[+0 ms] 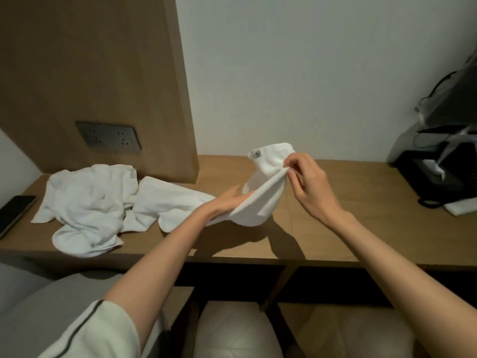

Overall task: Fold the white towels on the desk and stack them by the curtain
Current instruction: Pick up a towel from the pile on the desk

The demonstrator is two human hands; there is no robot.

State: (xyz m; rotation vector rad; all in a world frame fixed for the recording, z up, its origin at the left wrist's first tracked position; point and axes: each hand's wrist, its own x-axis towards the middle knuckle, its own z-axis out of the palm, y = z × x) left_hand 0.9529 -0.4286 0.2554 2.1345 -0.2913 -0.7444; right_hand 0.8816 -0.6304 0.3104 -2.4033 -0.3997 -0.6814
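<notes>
On the long wooden desk point(348, 202), a heap of crumpled white cloth towels point(85, 200) lies on its left part, with a flat black phone point(15, 213) at its left end. Above the desk's middle, a small white cloth towel point(260, 197) is held between the left hand point(229, 201) and the right hand point(307, 177). A black desk telephone point(444, 177) sits at the desk's right end. A grey rectangular socket plate point(108, 138) is behind the desk's left part.

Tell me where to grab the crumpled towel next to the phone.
Probably pinch the crumpled towel by the loose corner pointing toward the phone, coming from the left. It lies flat, clear of the heap, so the cloth should lift open rather than bunch.
</notes>
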